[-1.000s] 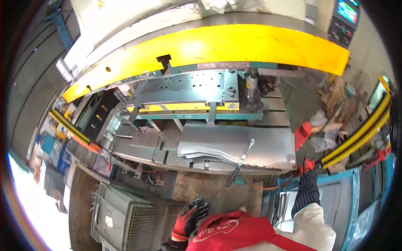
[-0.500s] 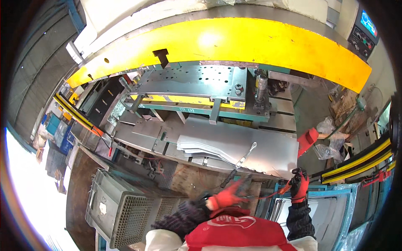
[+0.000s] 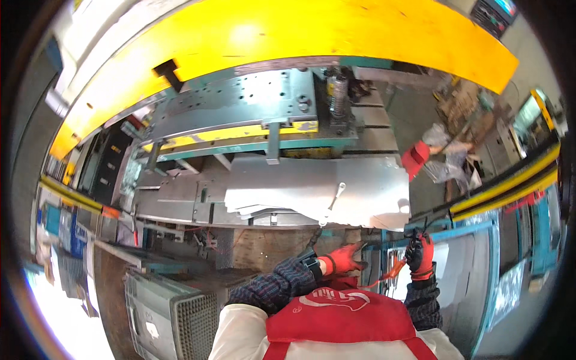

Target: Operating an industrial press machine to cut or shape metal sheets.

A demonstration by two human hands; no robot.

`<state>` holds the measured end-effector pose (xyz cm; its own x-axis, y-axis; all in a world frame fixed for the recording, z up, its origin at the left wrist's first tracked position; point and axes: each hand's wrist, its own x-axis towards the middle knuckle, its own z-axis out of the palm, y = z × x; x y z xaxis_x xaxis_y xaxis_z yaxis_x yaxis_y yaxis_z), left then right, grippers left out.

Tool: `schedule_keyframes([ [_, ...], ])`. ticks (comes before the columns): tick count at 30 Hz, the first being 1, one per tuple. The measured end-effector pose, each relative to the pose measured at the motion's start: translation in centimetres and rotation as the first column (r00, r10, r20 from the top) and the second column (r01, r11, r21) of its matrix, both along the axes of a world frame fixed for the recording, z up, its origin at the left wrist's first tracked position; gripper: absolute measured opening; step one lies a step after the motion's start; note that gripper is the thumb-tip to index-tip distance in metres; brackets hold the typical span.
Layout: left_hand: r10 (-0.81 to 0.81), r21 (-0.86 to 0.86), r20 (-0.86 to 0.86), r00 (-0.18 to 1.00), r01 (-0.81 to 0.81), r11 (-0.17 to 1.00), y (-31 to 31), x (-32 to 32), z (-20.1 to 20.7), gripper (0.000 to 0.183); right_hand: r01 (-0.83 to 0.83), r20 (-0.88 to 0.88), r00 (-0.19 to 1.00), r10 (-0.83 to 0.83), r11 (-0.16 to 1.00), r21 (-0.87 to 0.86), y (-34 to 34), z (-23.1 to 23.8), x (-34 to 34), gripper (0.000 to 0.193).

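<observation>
1. Left hand (image 3: pixel 343 260), at 5 o'clock from view centre: fingers spread, seemingly empty.
2. Right hand (image 3: pixel 420 257), at 4 o'clock: fingers curled; cannot tell whether they grip the orange handheld item (image 3: pixel 394 268) at its 8 o'clock.
3. Best steady that item firmly, away from the sheet-metal stack (image 3: pixel 294 180) and ring-ended hand tool (image 3: pixel 334 199), at the right hand's 10 o'clock.
</observation>
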<state>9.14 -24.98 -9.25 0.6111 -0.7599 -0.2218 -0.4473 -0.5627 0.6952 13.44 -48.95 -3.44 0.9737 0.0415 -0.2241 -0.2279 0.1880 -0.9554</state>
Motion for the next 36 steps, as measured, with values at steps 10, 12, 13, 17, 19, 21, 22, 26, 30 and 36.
schedule_keyframes([
  [10, 0.127, -0.655, -0.418, 0.899, -0.395, 0.643, -2.9, -1.9, 10.8, 0.082, -0.228, 0.095, 0.973, 0.212, 0.787, 0.574, 8.2, 13.2, 1.0, 0.014],
  [12, 0.11, -0.602, -0.622, 0.775, -0.564, 0.566, -2.6, -2.1, 10.8, 0.078, -0.386, 0.19, 0.905, 0.38, 0.547, 0.743, 9.2, 13.5, 1.8, 0.02],
  [13, 0.049, -0.51, -0.792, 0.608, -0.704, 0.494, -2.4, -2.3, 10.8, 0.074, -0.403, 0.198, 0.895, 0.399, 0.534, 0.743, 10.3, 13.4, 2.1, 0.02],
  [17, 0.141, -0.557, -0.811, 0.567, -0.823, 0.11, 0.4, -0.1, 10.9, 0.045, -0.287, 0.254, 0.95, 0.184, 0.836, 0.468, 13.4, 12.3, 3.1, 0.044],
  [19, 0.124, -0.647, -0.759, 0.639, -0.718, -0.256, 2.6, 3.0, 10.5, 0.031, -0.24, 0.323, 0.939, 0.117, 0.897, 0.371, 13.8, 12.9, 3.0, 0.043],
  [21, 0.238, -0.65, -0.751, 0.616, -0.627, -0.429, 6.4, 7.1, 7.4, 0.014, -0.295, 0.334, 0.926, 0.178, 0.892, 0.342, 12.5, 11.2, 2.9, 0.042],
  [22, 0.223, -0.596, -0.794, 0.565, -0.655, -0.465, 7.8, 8.5, 8.9, 0.021, -0.312, 0.325, 0.924, 0.202, 0.889, 0.335, 11.7, 10.3, 2.7, 0.043],
  [26, 0.092, -0.405, -0.903, 0.419, -0.761, -0.506, 12.8, 15.0, 8.1, 0.018, -0.281, 0.167, 0.958, 0.234, 0.884, 0.373, 11.6, 8.9, 0.7, 0.039],
  [30, 0.161, -0.352, -0.935, 0.314, -0.789, -0.504, 13.7, 16.6, 10.1, 0.02, -0.195, 0.067, 0.981, 0.183, 0.899, 0.392, 10.9, 7.9, -0.7, 0.034],
  [36, 0.555, -0.522, -0.716, 0.423, -0.853, -0.023, 11.4, 16.9, 9.8, 0.016, -0.117, 0.046, 0.993, 0.108, 0.944, 0.308, 8.1, 5.2, -2.5, 0.036],
])
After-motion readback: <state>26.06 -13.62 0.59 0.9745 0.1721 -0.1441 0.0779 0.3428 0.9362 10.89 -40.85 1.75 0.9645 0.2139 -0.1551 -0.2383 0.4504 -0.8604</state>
